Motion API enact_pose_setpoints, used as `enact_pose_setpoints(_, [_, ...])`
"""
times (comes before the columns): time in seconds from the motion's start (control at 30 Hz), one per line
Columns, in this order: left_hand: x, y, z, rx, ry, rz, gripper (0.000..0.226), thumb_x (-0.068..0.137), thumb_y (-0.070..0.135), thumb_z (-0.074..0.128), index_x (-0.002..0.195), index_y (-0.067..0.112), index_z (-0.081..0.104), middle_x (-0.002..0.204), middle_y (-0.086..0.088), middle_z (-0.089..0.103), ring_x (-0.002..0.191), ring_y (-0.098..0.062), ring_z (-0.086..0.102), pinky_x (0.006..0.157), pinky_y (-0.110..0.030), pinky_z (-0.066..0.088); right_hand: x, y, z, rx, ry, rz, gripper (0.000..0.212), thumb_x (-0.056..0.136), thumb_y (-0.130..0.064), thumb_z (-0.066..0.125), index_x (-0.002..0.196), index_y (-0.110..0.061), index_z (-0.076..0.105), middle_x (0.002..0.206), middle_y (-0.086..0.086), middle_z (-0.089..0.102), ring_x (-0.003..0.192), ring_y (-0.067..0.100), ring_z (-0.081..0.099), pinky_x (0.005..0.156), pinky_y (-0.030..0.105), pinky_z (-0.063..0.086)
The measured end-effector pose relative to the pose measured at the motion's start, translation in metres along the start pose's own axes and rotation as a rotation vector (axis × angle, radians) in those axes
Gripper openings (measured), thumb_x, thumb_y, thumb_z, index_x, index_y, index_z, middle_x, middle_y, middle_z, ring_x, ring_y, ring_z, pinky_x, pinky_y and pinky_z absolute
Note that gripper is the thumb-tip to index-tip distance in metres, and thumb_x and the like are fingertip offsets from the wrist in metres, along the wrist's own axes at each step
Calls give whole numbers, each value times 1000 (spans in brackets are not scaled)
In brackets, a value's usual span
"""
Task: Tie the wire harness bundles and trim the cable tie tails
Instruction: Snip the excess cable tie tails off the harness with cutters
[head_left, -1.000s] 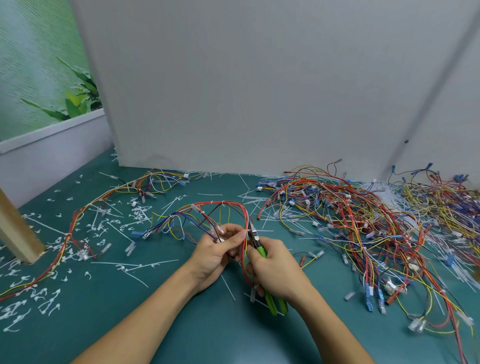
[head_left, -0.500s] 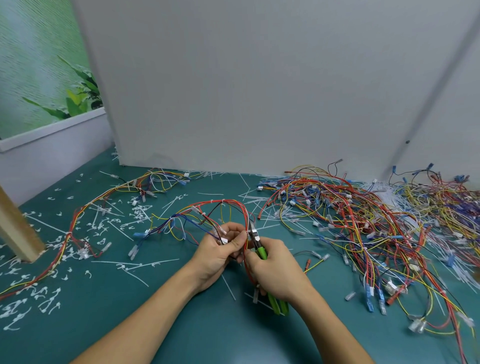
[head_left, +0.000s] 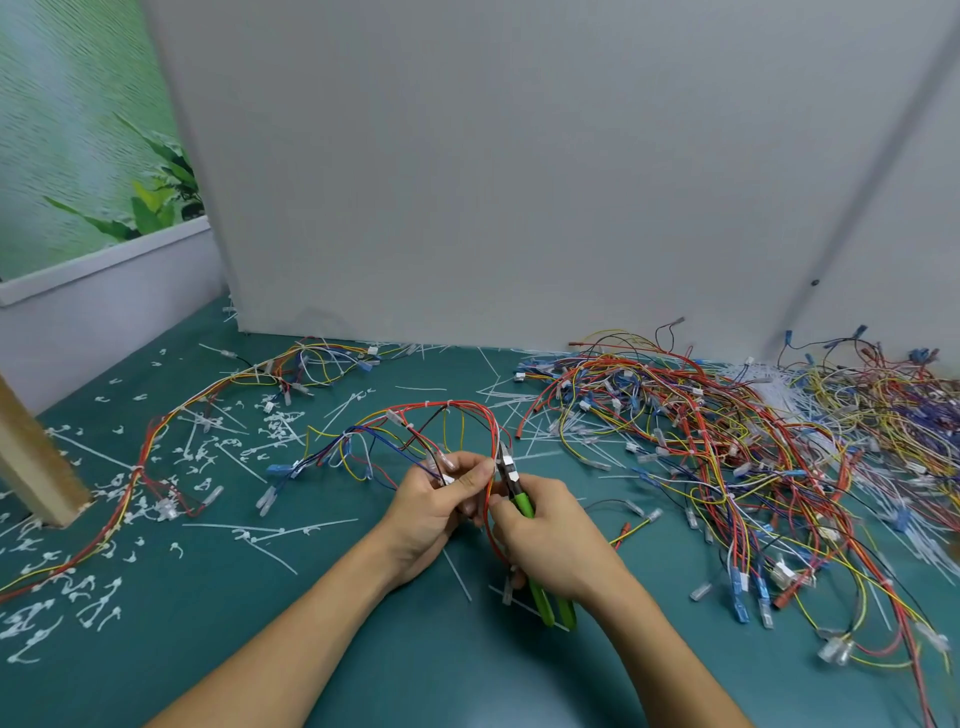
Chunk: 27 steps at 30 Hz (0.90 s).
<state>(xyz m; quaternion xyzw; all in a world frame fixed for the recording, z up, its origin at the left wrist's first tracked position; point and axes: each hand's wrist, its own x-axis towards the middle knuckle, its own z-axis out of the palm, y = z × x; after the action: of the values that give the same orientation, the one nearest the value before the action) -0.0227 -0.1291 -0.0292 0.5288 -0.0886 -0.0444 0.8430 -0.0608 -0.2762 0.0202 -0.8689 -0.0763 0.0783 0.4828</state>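
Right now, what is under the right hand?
Green cutter handles stick out beneath the right hand, above the teal tabletop and loose white cable ties. Red harness wires pass under it; the palm hides their course.

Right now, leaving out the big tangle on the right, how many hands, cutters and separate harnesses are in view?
Hands: 2, the left hand and the right hand
green-handled cutters: 1
Separate harnesses: 2, the held harness and the harness lying on the left
Total: 5
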Motion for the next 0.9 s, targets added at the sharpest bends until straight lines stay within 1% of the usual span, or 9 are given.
enact_pose_setpoints(0.13, [1,2,-1,28,-2,-17,15,86,16,70,74,7,73,54,-7,43,46,-17,43,49,-24,41,0,0,-3,121,-86,17,19,93,-14,48,92,-8,66,60,-1,55,55,18,53,56,45,58])
enact_pose_setpoints(0.2, [1,2,-1,41,-6,-20,16,85,18,74,73,7,73,52,-7,41,47,-19,41,49,-24,41,0,1,-2,122,-72,11,19,92,-14,48,87,-12,66,57,-3,53,52,18,51,49,39,56])
enact_pose_setpoints(0.27, [1,3,-1,46,-8,-25,18,83,21,71,73,6,72,52,-7,41,48,-20,40,50,-24,41,0,2,1,78,-22,7,22,92,-16,49,82,-19,68,55,-5,52,47,17,49,47,34,51])
enact_pose_setpoints(0.37, [0,4,-1,42,-20,-23,19,83,21,69,72,6,73,51,-7,43,48,-19,41,50,-24,42,1,3,3,23,29,14,24,91,-17,49,80,-24,69,54,-9,56,45,13,48,53,35,50])
enact_pose_setpoints(0.47, [-1,5,-1,40,-32,-21,20,84,21,69,71,6,73,51,-6,45,48,-16,40,50,-23,42,1,3,3,29,29,19,25,90,-17,49,79,-27,69,54,-9,57,45,14,49,53,35,50])
enact_pose_setpoints(0.6, [-1,5,-1,36,-23,-26,18,83,21,70,74,6,73,52,-5,47,50,-16,39,50,-23,41,0,1,4,41,15,8,19,91,-17,51,86,-21,70,60,-2,59,49,18,53,57,43,56])
enact_pose_setpoints(0.8, [-1,5,-1,48,-22,-19,17,88,16,72,73,9,74,51,-5,46,49,-17,40,50,-23,41,1,1,4,95,-25,10,20,92,-14,51,91,-16,71,60,-2,57,55,20,54,63,53,59])
enact_pose_setpoints(0.83, [-1,5,-1,47,-22,-19,18,88,17,71,73,9,74,51,-5,46,49,-17,40,50,-23,41,1,1,4,66,-12,9,20,93,-15,51,90,-18,70,61,-3,58,55,19,54,64,52,59])
enact_pose_setpoints(0.9, [-2,5,0,48,-21,-21,18,87,17,66,73,8,74,51,-4,46,50,-16,38,50,-23,40,1,2,4,-14,22,-3,20,94,-17,51,90,-20,70,64,-3,61,52,17,55,61,42,57])
